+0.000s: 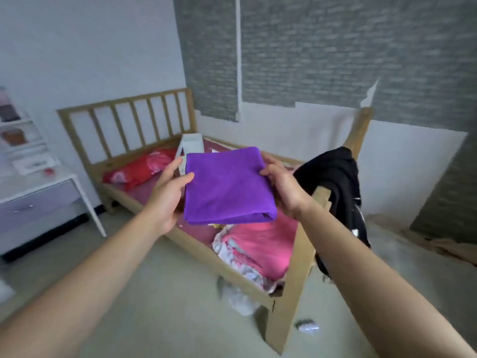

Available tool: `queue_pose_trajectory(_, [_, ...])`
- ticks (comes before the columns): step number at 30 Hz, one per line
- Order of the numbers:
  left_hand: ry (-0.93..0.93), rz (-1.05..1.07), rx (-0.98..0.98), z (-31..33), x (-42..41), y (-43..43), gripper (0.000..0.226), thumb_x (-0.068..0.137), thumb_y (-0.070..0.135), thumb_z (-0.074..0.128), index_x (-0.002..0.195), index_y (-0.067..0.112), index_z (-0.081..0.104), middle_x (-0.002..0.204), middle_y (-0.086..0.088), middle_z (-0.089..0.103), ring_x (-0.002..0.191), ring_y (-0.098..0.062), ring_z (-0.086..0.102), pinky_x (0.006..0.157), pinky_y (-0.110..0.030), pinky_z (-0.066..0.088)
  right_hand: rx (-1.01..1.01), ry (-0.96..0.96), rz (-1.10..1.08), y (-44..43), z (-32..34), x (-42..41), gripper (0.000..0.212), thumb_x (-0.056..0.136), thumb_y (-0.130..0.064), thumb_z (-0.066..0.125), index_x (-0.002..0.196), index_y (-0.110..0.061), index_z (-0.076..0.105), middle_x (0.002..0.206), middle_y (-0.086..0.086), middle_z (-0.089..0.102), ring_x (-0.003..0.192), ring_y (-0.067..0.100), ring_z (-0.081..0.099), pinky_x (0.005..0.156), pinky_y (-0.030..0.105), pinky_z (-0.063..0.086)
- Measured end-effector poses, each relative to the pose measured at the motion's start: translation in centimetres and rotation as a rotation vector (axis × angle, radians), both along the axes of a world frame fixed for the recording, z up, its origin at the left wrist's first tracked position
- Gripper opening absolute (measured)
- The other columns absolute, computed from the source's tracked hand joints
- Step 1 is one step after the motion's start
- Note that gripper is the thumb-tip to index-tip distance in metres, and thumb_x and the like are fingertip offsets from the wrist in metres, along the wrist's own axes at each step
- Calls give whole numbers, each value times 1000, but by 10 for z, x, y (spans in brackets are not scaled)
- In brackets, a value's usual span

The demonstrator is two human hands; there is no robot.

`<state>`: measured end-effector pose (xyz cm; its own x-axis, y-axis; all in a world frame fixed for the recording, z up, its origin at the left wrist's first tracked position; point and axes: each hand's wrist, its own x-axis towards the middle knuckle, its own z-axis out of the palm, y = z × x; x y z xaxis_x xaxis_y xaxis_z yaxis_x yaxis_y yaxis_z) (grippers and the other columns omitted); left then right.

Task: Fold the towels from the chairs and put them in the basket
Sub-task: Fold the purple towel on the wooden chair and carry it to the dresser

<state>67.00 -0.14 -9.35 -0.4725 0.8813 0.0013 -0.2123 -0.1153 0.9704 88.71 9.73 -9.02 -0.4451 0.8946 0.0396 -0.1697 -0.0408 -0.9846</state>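
Now both hands hold a folded purple towel in the air above the bed. Left hand grips its left edge, thumb on top. Right hand grips the right edge. Under it lies pink bedding. Black cloth hangs on the footboard. Farther lies a red pillow near the headboard.

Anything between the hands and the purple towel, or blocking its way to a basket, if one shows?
Nothing between: left hand and right hand both grip the folded purple towel. No basket is in view, so that path cannot be judged.
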Motion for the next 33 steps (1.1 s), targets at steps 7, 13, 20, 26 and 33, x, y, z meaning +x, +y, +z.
queue_pose_trajectory(7, [-87,342,-84,-9,-220,-133,49,81,13,68,122,37,59,117,1,72,101,-22,69,94,-46,51,-81,-103,443,-52,-9,-270,50,84,-10,50,133,-19,47,58,-11,58,38,2,46,37,15,30])
queue_pose_trajectory(13, [-74,526,-148,-35,-363,-184,60,85,5,62,137,32,50,111,-1,74,99,-28,69,93,-51,51,4,-203,700,-66,-34,-449,58,80,2,49,134,-18,56,80,-6,68,44,4,55,35,15,36])
queue_pose_trajectory(20, [-84,637,-223,-54,-535,-163,72,86,1,62,144,36,39,123,-5,65,99,-30,67,75,-43,56,-78,-222,912,-21,-76,-658,64,72,-2,54,123,-41,62,114,1,69,78,18,66,58,30,54])
queue_pose_trajectory(26, [-102,691,-232,-46,-673,-159,59,86,1,60,135,33,51,119,-2,71,98,-28,69,59,-33,55,-71,-280,1015,-9,-58,-819,72,78,-3,52,138,-43,49,117,0,67,85,18,68,57,29,53])
queue_pose_trajectory(33, [-74,733,-245,-71,-837,-198,57,87,-1,60,132,34,54,112,2,74,98,-26,71,70,-39,57,26,-378,1151,-39,-68,-996,74,86,-4,53,144,-49,38,124,6,64,105,28,66,76,38,60])
